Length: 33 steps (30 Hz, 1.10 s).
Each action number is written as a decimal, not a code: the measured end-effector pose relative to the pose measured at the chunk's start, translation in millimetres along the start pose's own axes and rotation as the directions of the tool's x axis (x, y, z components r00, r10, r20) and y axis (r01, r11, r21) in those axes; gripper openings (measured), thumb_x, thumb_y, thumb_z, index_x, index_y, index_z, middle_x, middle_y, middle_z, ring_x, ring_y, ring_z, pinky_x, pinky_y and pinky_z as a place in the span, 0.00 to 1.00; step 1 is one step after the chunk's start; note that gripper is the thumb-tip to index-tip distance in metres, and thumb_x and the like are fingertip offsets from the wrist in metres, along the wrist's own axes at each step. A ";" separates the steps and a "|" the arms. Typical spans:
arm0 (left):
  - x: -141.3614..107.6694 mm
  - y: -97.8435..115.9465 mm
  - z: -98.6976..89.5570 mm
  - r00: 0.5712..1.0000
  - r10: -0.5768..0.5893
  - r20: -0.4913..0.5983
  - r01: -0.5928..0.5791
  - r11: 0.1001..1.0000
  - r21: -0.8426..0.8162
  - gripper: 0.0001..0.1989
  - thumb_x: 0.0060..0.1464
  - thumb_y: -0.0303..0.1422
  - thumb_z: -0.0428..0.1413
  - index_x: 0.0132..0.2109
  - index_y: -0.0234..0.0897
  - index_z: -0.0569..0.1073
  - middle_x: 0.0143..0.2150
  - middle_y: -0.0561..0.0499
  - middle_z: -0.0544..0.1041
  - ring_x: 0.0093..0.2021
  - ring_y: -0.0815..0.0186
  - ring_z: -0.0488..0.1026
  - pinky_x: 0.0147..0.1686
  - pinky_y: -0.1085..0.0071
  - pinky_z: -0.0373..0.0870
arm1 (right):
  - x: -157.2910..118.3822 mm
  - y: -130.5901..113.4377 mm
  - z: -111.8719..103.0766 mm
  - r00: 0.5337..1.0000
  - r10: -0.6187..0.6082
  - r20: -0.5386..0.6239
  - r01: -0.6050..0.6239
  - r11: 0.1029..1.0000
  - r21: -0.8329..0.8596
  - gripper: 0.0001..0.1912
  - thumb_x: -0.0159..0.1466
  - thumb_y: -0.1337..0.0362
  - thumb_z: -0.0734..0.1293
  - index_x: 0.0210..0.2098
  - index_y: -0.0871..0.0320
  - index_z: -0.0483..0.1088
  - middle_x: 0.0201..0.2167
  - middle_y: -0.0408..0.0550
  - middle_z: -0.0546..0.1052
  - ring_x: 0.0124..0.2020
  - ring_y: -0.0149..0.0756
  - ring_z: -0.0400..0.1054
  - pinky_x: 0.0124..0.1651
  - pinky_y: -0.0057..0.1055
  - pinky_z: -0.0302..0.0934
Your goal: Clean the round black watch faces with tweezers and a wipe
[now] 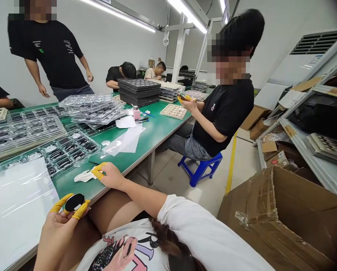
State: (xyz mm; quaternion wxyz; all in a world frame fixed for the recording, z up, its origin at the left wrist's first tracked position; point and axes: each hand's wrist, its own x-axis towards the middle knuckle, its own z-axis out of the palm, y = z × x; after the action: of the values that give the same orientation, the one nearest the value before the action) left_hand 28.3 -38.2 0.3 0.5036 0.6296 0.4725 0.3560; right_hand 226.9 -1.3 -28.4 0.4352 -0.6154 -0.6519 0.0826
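A round, glossy black disc [75, 202] with a small white mark near its rim is pinched by its edge in my left hand [55, 224], just off the table's front edge. Yellow finger cots cover several of those fingertips. My right hand [110, 175], also in yellow finger cots, is closed on one end of a crumpled white cloth [84, 176] lying on the green table [141, 139]. Close beyond the cloth lies a clear plastic tray [48, 150] with dark round pieces in its pockets.
White sheets [16, 203] cover the table's near left. Stacked clear trays [92, 107], black trays [138, 92] and a pink bottle [136, 112] stand farther back. A co-worker [222, 109] sits on a blue stool [201, 171]; others are around the table. A cardboard box [258, 210] is at right.
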 end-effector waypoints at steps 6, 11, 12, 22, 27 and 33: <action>-5.8 14.2 2.8 0.988 -0.152 -0.014 0.147 0.974 -0.170 0.30 0.28 0.38 0.70 0.43 0.52 0.68 0.29 0.66 0.83 0.33 0.57 0.83 0.38 0.61 0.83 | -1.4 -1.6 0.9 1.000 0.018 0.014 -0.016 0.997 -0.074 0.07 0.63 0.65 0.73 0.28 0.57 0.75 0.32 0.44 0.79 0.36 0.32 0.69 0.42 0.26 0.63; -10.4 5.6 -2.8 0.996 -0.044 -0.076 0.026 0.975 -0.221 0.36 0.33 0.36 0.72 0.51 0.39 0.69 0.36 0.53 0.81 0.36 0.64 0.81 0.39 0.69 0.79 | -1.6 -1.1 0.3 0.997 -0.008 0.077 0.012 0.999 -0.053 0.09 0.66 0.67 0.69 0.28 0.60 0.73 0.32 0.45 0.77 0.38 0.33 0.70 0.45 0.31 0.65; -10.2 1.6 -5.2 0.994 -0.032 -0.106 0.007 0.974 -0.224 0.37 0.33 0.37 0.72 0.52 0.38 0.69 0.38 0.53 0.81 0.37 0.65 0.80 0.39 0.70 0.78 | 1.2 2.1 1.3 0.996 -0.017 0.092 0.021 0.999 -0.042 0.08 0.67 0.66 0.69 0.30 0.60 0.73 0.33 0.45 0.77 0.38 0.33 0.71 0.47 0.33 0.66; 17.5 -26.0 -23.2 0.989 0.044 -0.143 -0.083 0.957 -0.280 0.36 0.38 0.33 0.70 0.55 0.36 0.66 0.35 0.55 0.77 0.32 0.70 0.76 0.35 0.73 0.73 | 37.7 42.9 30.4 0.980 -0.174 0.098 0.172 0.985 0.028 0.19 0.64 0.49 0.70 0.38 0.61 0.76 0.34 0.53 0.68 0.44 0.44 0.63 0.54 0.51 0.63; 33.4 -32.2 -23.9 0.994 0.092 -0.065 -0.108 0.946 -0.306 0.34 0.38 0.33 0.69 0.53 0.36 0.66 0.36 0.53 0.77 0.34 0.68 0.77 0.38 0.71 0.74 | 47.0 29.7 47.7 0.957 -0.268 0.110 0.267 0.963 0.021 0.19 0.66 0.48 0.69 0.32 0.59 0.75 0.28 0.49 0.66 0.38 0.40 0.61 0.48 0.44 0.63; 40.7 -41.2 -27.6 0.990 0.131 -0.043 -0.138 0.944 -0.300 0.34 0.40 0.33 0.68 0.54 0.36 0.65 0.35 0.53 0.76 0.34 0.67 0.76 0.36 0.71 0.73 | 9.6 -21.1 35.4 0.928 -0.360 0.093 0.357 0.933 0.051 0.16 0.71 0.54 0.64 0.44 0.58 0.78 0.39 0.51 0.76 0.42 0.38 0.64 0.49 0.40 0.60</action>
State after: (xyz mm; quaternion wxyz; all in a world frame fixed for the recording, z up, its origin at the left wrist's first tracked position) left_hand 5.3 10.7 -34.3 0.5632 0.5720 0.3741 0.4643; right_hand 189.1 17.3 -31.8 0.4195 -0.4738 -0.7731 0.0436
